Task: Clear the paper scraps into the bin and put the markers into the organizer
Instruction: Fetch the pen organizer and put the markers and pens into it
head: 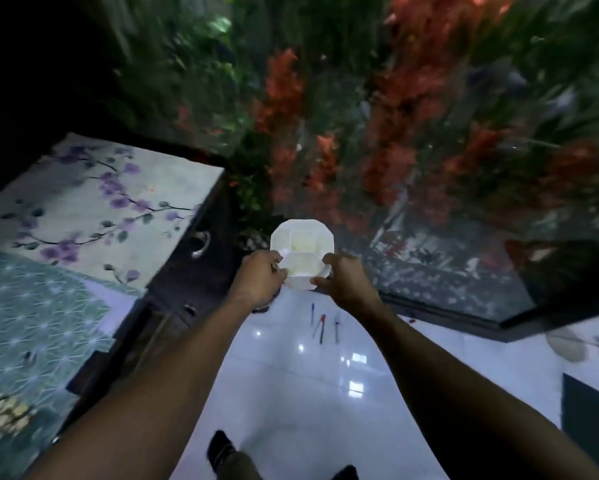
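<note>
Organizer (303, 252): white, octagonal, compartmented | gripped by left hand (261, 277), right hand (346, 280)

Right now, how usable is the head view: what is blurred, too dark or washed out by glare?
Head view: the white plastic compartment organizer, gripped by the left hand and right hand, is fairly sharp; the red and green plants behind glass are motion-smeared; the upper left corner is near black; the glossy white floor carries bright glare spots; the thin pens on it show small but distinct.
</note>
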`<state>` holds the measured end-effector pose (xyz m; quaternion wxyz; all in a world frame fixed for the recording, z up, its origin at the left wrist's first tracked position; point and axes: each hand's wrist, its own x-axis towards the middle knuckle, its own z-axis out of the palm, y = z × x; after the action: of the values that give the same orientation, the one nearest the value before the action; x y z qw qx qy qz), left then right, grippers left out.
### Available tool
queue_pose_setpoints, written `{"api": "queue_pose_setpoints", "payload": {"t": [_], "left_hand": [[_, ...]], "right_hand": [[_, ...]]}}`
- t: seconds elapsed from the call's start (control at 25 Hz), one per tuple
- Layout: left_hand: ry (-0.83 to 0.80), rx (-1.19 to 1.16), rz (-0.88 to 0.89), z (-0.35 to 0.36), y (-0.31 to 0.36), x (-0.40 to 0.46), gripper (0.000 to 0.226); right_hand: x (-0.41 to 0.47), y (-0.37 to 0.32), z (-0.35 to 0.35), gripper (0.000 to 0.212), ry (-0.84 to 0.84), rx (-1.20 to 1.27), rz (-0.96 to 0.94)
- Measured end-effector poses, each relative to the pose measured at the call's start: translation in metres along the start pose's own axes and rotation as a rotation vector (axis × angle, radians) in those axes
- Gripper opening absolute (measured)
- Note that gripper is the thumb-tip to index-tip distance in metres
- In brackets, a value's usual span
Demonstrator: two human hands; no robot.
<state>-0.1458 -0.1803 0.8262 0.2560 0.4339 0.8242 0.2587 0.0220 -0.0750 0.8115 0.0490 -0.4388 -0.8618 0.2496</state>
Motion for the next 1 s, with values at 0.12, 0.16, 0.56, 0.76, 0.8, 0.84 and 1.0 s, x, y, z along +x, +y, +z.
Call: {"api": "queue_pose_setpoints", "payload": {"t": [0.12, 0.16, 0.56, 0.76, 0.8, 0.84, 1.0], "left_hand": [[-0.117, 0.002, 0.028, 0.059, 0.043, 0.0, 0.012], [-0.146, 0.009, 0.039, 0.076, 0.05, 0.002, 0.011], [-0.528, 0.135, 0.123, 0.288, 0.001, 0.062, 0.027], [-0.589, 0.212, 0.202, 0.41, -0.071, 0.116, 0.039], [-0.604, 0.23, 0.22, 0.436, -0.086, 0.126, 0.043], [-0.617, 0.242, 0.236, 0.462, -0.1, 0.136, 0.045], [-0.641, 0.305, 0.32, 0.569, -0.156, 0.171, 0.044]], "right_hand": [[-0.027, 0.068, -0.012, 0.044, 0.027, -0.008, 0.103], [-0.035, 0.086, -0.012, 0.043, 0.038, -0.003, 0.127], [-0.054, 0.242, 0.124, 0.04, 0.036, 0.118, 0.519], [-0.02, 0.329, 0.24, 0.039, 0.081, 0.142, 0.588], [-0.016, 0.349, 0.264, 0.037, 0.088, 0.131, 0.591], [-0.012, 0.369, 0.287, 0.035, 0.096, 0.121, 0.597], [0.002, 0.451, 0.387, 0.035, 0.128, 0.107, 0.619]]}}
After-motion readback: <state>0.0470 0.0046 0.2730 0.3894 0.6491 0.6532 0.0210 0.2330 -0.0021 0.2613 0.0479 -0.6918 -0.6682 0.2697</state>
